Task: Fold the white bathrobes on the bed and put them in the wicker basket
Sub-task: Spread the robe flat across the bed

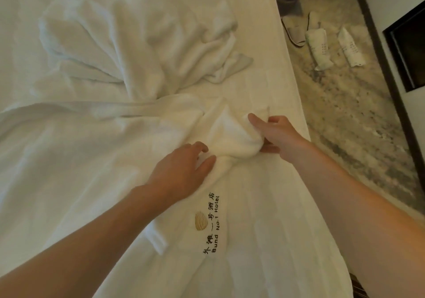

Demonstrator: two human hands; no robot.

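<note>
A white bathrobe (241, 217) with a hotel logo and a gold shell emblem lies spread on the bed in front of me. My right hand (273, 134) grips a bunched fold of this robe near the bed's right edge. My left hand (181, 173) rests on the robe just left of that bunch, fingers lightly bent over the cloth. A second white bathrobe (115, 44) lies crumpled at the far middle of the bed. No wicker basket is in view.
The bed (27, 182) fills the left and middle, with its right edge running diagonally. On the marbled floor (345, 118) to the right lie white slippers (296, 33) and two wrapped slipper packs (317, 46). A dark-framed wall panel (407, 51) stands at far right.
</note>
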